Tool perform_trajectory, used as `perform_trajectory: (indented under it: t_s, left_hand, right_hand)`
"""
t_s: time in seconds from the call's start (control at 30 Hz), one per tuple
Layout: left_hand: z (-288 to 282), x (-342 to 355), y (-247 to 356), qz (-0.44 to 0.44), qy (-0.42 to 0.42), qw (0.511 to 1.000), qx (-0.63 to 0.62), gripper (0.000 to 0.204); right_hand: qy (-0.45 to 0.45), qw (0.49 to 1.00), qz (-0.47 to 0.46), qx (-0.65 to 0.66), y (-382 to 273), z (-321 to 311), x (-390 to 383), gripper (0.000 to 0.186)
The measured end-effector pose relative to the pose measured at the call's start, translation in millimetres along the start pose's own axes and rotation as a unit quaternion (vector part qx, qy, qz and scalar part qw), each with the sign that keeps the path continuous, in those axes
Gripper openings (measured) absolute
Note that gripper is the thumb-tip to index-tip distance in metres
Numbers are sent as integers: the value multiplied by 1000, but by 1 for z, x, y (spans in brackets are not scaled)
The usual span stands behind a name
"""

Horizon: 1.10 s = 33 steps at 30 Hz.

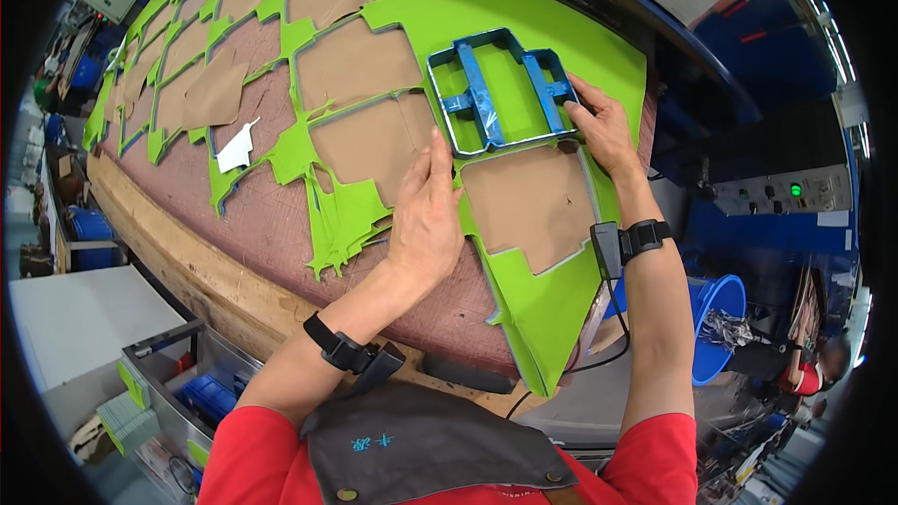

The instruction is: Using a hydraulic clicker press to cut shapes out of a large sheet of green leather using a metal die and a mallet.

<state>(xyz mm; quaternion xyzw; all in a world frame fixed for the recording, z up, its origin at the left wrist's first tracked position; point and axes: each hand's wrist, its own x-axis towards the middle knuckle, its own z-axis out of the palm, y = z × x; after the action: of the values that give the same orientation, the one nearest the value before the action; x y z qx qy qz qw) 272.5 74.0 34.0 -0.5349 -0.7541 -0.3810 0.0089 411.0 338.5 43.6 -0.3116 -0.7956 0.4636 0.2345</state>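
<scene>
A blue metal cutting die [480, 98], an angular frame with crossbars, lies on a bright green sheet [585, 33]. My right hand [603, 126] grips the die's right side, its thumb over the edge by a crossbar. Beside the die's lower left corner, my left hand [426, 215] rests on the sheet with its fingers stretched out. It holds nothing; I cannot tell whether its fingertips touch the die. Just below the die is a cut-out opening of a similar outline, with brown paper [528, 201] showing through it.
More openings run across the sheet's left part, with torn green strips [341, 224] and a white scrap [236, 148]. The worn reddish table [281, 243] has a wooden front edge [187, 248]. A blue bin [718, 318] stands at right, below a control panel [781, 192]. A person [812, 369] is far right.
</scene>
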Motion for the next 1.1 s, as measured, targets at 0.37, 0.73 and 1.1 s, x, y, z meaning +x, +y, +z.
perform_trajectory:
  t_s: [0.37, 0.73, 1.1]
  left_hand:
    - [-11, 8, 0, -89, 62, 991, -77, 70]
    - [23, 27, 2, -157, 17, 985, -65, 76]
    - [30, 28, 8, -130, 35, 991, -10, 76]
  right_hand:
    - [6, 1000, -1, -14, -1, -1, 0, 47]
    - [16, 998, -52, -36, 9, 0, 3, 49]
    - [-1, 998, -51, -36, 9, -7, 0, 51]
